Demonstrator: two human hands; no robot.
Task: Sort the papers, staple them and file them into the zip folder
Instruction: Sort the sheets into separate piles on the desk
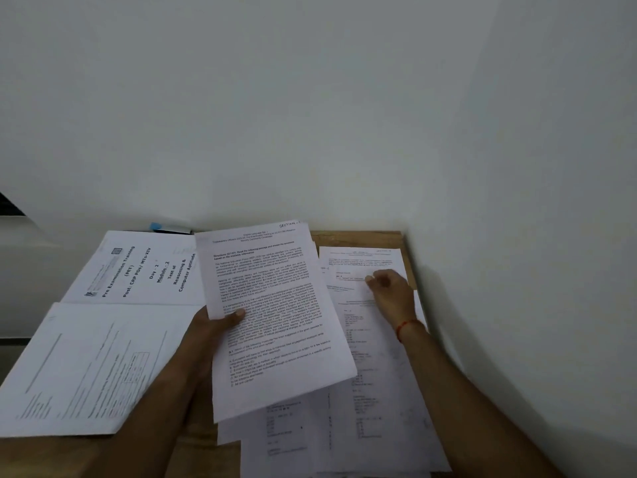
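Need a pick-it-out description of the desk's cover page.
Start at the wooden table in the wall corner. At its far left, beyond the sheet the left hand grips, lies the cover page. Alone among fine-print pages, it bears large bold title text, turned sideways: "Pre Examination Training".

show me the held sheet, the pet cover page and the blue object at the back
held sheet (272,305): head view, middle of its printed text
cover page (144,270): head view, on the bold title lines
blue object (157,226): head view, its blue end by the wall
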